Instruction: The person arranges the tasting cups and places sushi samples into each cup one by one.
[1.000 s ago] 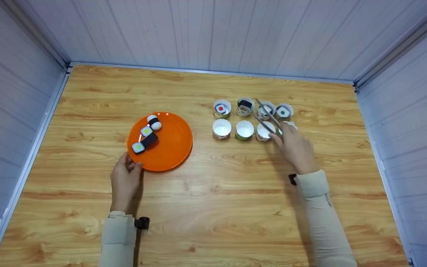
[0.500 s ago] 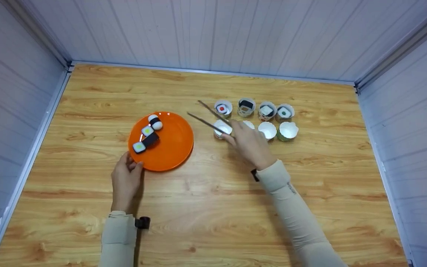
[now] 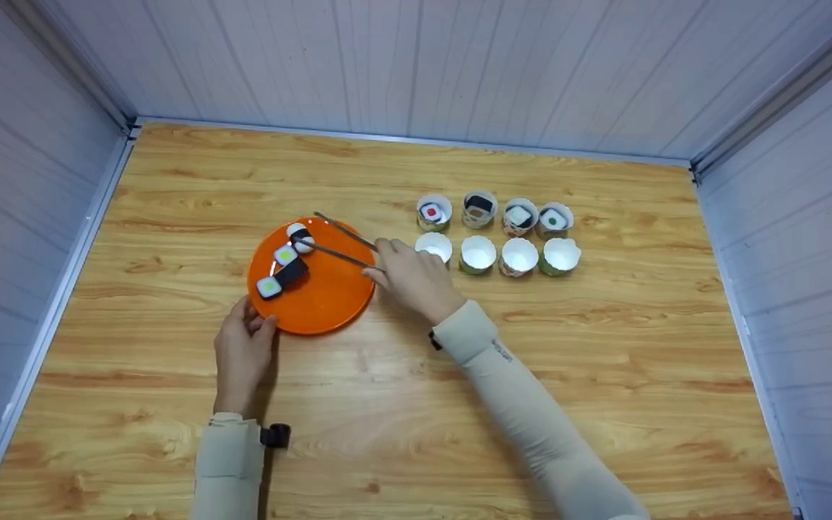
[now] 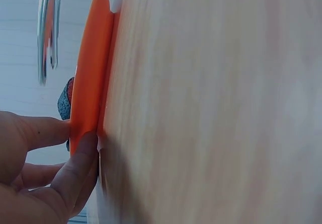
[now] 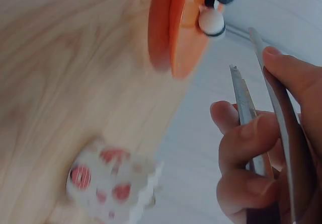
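My left hand (image 3: pixel 244 354) pinches the near-left rim of an orange plate (image 3: pixel 336 303), thumb above and fingers below in the left wrist view. On the plate lie toy sushi pieces: a white one with a black band (image 3: pixel 305 246), two rolls with yellow-green centres (image 3: pixel 286 254) and a dark piece (image 3: pixel 291 272). My right hand (image 3: pixel 419 278) holds metal tongs (image 3: pixel 347 232) over the plate. Their arms stand apart around the banded piece, nothing gripped between them. The right wrist view shows the tongs (image 5: pixel 279 103) tips raised away from the white piece (image 5: pixel 211 22).
Right of the plate stand two rows of paper cups. Each back cup, such as the leftmost (image 3: pixel 433 211), contains a sushi piece; the front cups (image 3: pixel 477 254) show white insides. Pale panels (image 3: pixel 416 65) wall the wooden table (image 3: pixel 387 433) at the back and sides.
My right hand has swung left with the tongs, from above the cups to over the orange plate. My left hand and the plate have stayed in place.
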Available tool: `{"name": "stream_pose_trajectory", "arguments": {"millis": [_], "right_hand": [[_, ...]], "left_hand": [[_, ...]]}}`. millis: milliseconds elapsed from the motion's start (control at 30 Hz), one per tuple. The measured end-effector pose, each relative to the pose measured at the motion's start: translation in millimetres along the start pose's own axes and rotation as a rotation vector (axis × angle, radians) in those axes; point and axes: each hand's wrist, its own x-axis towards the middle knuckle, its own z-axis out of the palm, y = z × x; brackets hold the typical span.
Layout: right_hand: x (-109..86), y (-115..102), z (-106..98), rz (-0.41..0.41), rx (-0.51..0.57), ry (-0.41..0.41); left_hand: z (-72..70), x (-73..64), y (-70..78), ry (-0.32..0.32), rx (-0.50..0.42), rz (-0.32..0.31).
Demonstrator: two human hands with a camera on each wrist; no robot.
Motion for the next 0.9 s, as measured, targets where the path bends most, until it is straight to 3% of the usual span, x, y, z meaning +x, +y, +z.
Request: {"name": "stream_pose_trajectory", "arguments": {"millis": [133,400,700,900], "right_hand": [[10.8,-11.3,8.3,0.005,-0.039,-0.021],[20.1,-20.0,21.1,0.028,-0.090,-0.060],[19.9,-20.3,30.3,0.013,-0.159,-0.035],[14.6,-17.6,27.9,0.016,-0.134,-0.020]], "left_hand": [[-1.0,-1.9,1.1,0.004,-0.001,0.021],[-1.2,-1.6,2.4,-0.005,0.011,0.001],[0.3,-1.4,-1.3,0.022,0.004,0.022],[0.1,-1.4,-2.1,0.019,-0.001,0.029]]}}
